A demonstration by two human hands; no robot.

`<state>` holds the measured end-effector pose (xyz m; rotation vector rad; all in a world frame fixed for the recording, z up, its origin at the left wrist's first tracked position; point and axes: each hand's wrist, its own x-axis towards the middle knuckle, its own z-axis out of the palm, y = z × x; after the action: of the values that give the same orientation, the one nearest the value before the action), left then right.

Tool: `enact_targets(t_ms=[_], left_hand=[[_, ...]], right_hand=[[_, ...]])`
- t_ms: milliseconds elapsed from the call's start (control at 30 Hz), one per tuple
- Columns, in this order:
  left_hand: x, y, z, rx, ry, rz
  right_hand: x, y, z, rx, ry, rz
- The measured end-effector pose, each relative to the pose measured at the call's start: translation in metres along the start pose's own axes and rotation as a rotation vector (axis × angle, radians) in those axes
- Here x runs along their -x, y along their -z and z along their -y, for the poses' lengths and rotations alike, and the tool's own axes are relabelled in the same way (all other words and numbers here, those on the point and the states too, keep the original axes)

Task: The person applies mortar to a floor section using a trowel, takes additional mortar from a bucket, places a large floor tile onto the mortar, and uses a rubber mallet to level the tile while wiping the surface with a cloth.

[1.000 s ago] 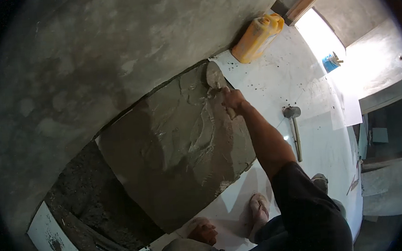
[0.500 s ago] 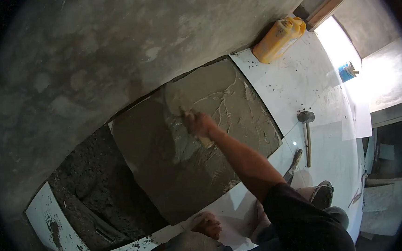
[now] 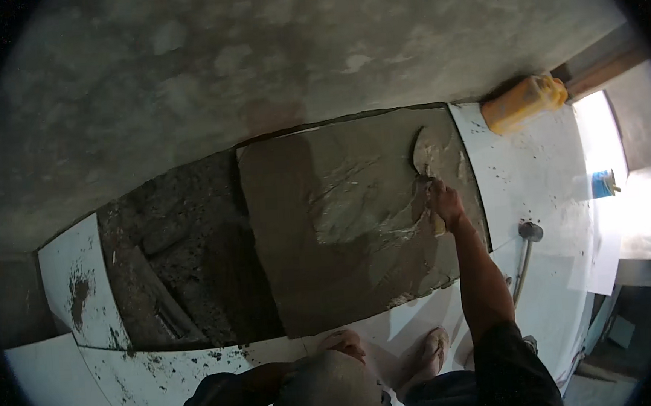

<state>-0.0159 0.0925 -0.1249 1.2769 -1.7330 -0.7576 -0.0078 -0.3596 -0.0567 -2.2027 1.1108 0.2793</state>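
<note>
My right hand (image 3: 446, 203) grips the pale handle of a trowel (image 3: 425, 153) with a rounded blade. The blade lies on a broad layer of wet grey mortar (image 3: 288, 205), near its far right corner. Ridges and smears cross the mortar's middle and right side. What looks like my left hand (image 3: 343, 343) rests past my bent knee (image 3: 327, 391), partly hidden. Its fingers are too dim to read.
Rough dark bedding (image 3: 194, 265) lies left of the mortar, with white tiles (image 3: 83, 295) bordering it. A bare wall (image 3: 255, 57) rises along the far side. On the right are a yellow jerrycan (image 3: 522, 105), a mallet (image 3: 530, 232) and a blue can (image 3: 603, 183).
The trowel in my right hand has swept right across the mortar, from its middle to the far right corner. My view has turned, so the wall edge runs more level.
</note>
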Motion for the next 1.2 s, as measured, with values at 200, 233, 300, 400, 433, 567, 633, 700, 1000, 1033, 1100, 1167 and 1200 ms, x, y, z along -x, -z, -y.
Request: enact_targets(t_ms=[200, 233, 300, 400, 433, 567, 633, 700, 1000, 1033, 1100, 1167, 1200], left_hand=[[-0.002, 0.0, 0.004, 0.005, 0.002, 0.02], [-0.002, 0.0, 0.005, 0.005, 0.004, 0.019], [-0.001, 0.001, 0.006, 0.006, 0.003, 0.024], [-0.001, 0.002, 0.008, 0.008, 0.004, 0.023], [0.0, 0.003, 0.009, 0.007, 0.005, 0.024], [0.002, 0.002, 0.011, 0.028, 0.011, 0.024], [0.004, 0.002, 0.01, 0.042, 0.018, 0.028], [0.006, 0.001, 0.009, 0.055, 0.018, 0.034], [0.009, -0.009, 0.003, 0.12, 0.038, 0.025], [0.011, -0.01, 0.002, 0.223, 0.04, 0.008], [0.014, -0.012, 0.001, 0.141, 0.051, 0.008], [0.016, -0.013, 0.0, 0.148, 0.058, 0.001], [0.017, -0.013, 0.001, 0.148, 0.059, -0.005]], right_hand=[[-0.033, -0.086, 0.102, -0.243, -0.153, 0.149], [-0.03, -0.099, 0.125, -0.239, -0.067, 0.098], [-0.024, -0.118, 0.166, -0.184, 0.02, 0.103], [-0.007, -0.133, 0.202, 0.022, 0.162, 0.106], [-0.001, -0.137, 0.211, 0.163, 0.295, 0.034], [0.014, -0.144, 0.239, -0.106, 0.219, 0.048], [0.019, -0.147, 0.25, -0.36, 0.001, 0.234], [0.023, -0.154, 0.258, -0.313, -0.037, 0.232], [0.02, -0.177, 0.259, -0.103, 0.139, 0.347], [0.022, -0.169, 0.252, -0.16, 0.056, 0.467], [0.035, -0.145, 0.23, 0.776, 0.967, 0.238], [0.049, -0.125, 0.211, 0.463, 0.49, 0.469], [0.058, -0.109, 0.194, 0.376, 0.407, 0.473]])
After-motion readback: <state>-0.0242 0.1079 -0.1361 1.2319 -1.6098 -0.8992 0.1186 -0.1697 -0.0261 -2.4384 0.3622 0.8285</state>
